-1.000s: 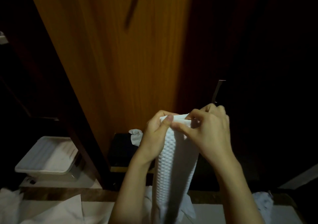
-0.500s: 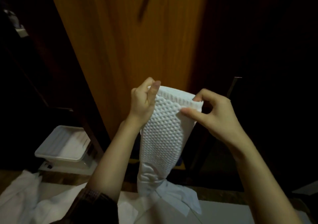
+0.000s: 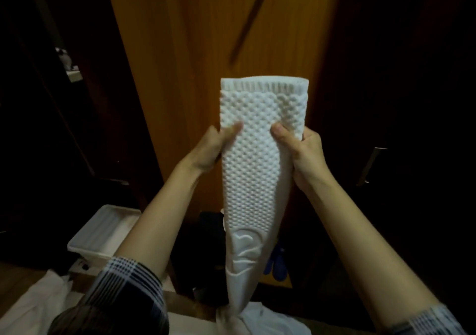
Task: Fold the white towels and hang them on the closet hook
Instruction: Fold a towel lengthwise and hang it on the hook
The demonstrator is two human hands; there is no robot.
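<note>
A person holds a white waffle-textured towel (image 3: 257,159), folded into a long narrow strip, up in front of an orange-brown wooden closet door (image 3: 206,38). The left hand (image 3: 213,149) grips the strip's left edge and the right hand (image 3: 304,154) grips its right edge, each with the thumb pressed on the front and the fingers curled behind, a little below the top. The towel's long axis runs nearly upright, leaning slightly to the right toward the bottom. Its ribbed hem points up, level and square; its lower end narrows and trails down to a pale surface (image 3: 180,327) at the bottom edge, where more white cloth (image 3: 270,321) lies bunched.

Judging by this, the lengthwise fold of this towel looks done, but it is not yet hung. No hook is plainly visible; a dark slanted bar (image 3: 251,18) crosses the door above, and what it is cannot be told. Another loose white cloth (image 3: 33,303) lies at lower left, so more folding may remain. A white plastic tray (image 3: 103,234) sits on the floor to the left.
</note>
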